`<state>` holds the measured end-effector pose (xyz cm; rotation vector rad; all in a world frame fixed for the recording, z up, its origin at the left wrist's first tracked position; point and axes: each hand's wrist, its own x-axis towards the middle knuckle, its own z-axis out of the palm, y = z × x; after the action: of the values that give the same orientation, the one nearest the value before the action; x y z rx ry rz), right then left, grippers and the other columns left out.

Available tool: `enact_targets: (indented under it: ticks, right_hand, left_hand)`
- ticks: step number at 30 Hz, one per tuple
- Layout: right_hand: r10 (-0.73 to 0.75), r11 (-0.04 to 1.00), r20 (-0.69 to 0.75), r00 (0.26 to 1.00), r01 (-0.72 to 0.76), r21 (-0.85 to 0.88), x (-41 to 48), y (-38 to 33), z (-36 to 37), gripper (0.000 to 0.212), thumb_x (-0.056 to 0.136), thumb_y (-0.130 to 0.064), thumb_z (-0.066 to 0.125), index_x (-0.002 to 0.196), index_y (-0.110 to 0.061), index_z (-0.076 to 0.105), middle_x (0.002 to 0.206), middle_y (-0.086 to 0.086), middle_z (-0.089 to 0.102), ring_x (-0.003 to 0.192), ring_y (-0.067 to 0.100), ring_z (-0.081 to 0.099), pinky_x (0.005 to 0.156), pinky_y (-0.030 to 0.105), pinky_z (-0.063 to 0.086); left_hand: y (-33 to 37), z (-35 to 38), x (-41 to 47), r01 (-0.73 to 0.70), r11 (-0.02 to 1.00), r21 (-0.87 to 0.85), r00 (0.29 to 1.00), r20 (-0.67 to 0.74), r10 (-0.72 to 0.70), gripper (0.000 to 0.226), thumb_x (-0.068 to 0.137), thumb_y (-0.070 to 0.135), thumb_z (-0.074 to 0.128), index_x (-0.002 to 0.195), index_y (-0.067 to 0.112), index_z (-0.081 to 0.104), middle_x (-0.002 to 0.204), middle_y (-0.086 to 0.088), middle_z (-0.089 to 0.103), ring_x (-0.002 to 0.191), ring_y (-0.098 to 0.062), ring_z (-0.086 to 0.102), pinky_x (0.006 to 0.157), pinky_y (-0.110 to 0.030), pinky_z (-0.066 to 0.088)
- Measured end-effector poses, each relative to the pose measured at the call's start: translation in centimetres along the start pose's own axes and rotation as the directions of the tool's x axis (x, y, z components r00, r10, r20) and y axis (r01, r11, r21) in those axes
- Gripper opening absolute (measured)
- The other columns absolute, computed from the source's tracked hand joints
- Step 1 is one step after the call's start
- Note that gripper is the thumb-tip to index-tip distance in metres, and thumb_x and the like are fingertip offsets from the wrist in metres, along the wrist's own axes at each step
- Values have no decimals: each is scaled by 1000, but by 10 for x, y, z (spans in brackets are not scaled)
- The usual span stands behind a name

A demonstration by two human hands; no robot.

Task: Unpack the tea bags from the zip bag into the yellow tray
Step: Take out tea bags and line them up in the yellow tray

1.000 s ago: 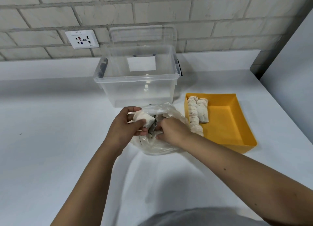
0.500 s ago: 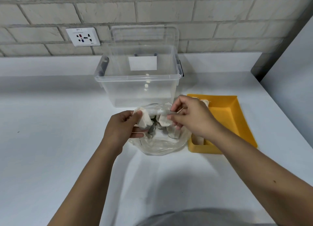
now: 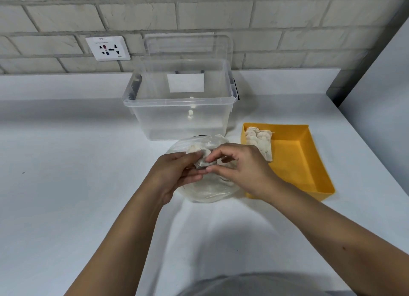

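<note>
The right hand (image 3: 241, 169) pinches a tea bag (image 3: 204, 160) at the mouth of the zip bag (image 3: 208, 189); the left hand (image 3: 174, 173) grips the mouth's edge. Best lift slowly, so strings don't snag. The yellow tray (image 3: 309, 162) lies at three o'clock, bags stacked (image 3: 261, 140) inside. A clear storage box (image 3: 181, 109) stands at twelve o'clock on the desk (image 3: 66, 185), off the path.
</note>
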<state>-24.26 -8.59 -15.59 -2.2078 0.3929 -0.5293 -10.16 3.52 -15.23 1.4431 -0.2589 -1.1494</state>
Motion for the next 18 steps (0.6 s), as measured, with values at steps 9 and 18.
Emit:
enact_targets:
  ticks: [9, 18]
  right_hand:
    - [260, 948, 39, 965, -247, -202, 20, 17, -19, 11, 84, -12, 72, 91, -17, 77, 87, -6, 75, 79, 5, 68, 77, 18, 53]
    - [386, 564, 226, 894, -35, -825, 26, 23, 35, 11, 82, -2, 61, 84, -7, 70, 89, 14, 70, 83, 32, 67, 59, 28, 41]
  left_hand:
    - [-9, -12, 7, -110, 960, 259, 971, -178, 159, 15, 89, 13, 70, 91, -2, 72, 78, -11, 71, 61, -16, 69, 60, -23, 59]
    - [-18, -19, 12, -100, 945, 312, 967, -193, 166, 13, 89, 13, 69, 80, 4, 68, 74, -9, 65, 65, -21, 63, 70, -33, 61]
